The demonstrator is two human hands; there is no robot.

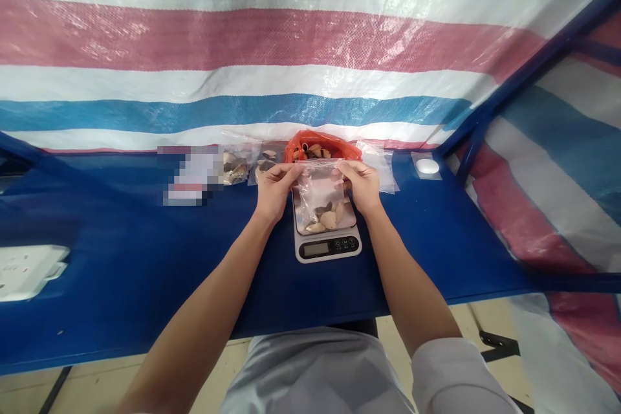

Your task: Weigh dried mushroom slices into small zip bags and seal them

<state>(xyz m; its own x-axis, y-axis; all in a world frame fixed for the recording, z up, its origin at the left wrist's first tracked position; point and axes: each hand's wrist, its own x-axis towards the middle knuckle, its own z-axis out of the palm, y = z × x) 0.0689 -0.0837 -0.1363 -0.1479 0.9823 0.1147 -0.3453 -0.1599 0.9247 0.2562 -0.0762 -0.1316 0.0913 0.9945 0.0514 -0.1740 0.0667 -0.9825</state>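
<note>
Between my two hands hangs a clear zip bag (315, 189) with several pale and dark shells (328, 218) at its bottom. My left hand (275, 191) pinches the bag's upper left corner, and my right hand (361, 186) pinches the upper right corner. Directly beneath or behind the bag is a white kitchen scale (328, 251) with a small display and buttons; whether the bag rests on its plate I cannot tell. Just beyond the hands, an open orange-red plastic bag (339, 142) holds more shells.
Filled bags of shells (236, 167) lie left of the orange-red bag, near a blurred-out patch. Clear bags (385, 165) lie right of it, and farther right is a white oval object (427, 167). A white power strip (32, 268) sits at the left of the blue table (184, 272). Striped sheeting (233, 39) rises behind.
</note>
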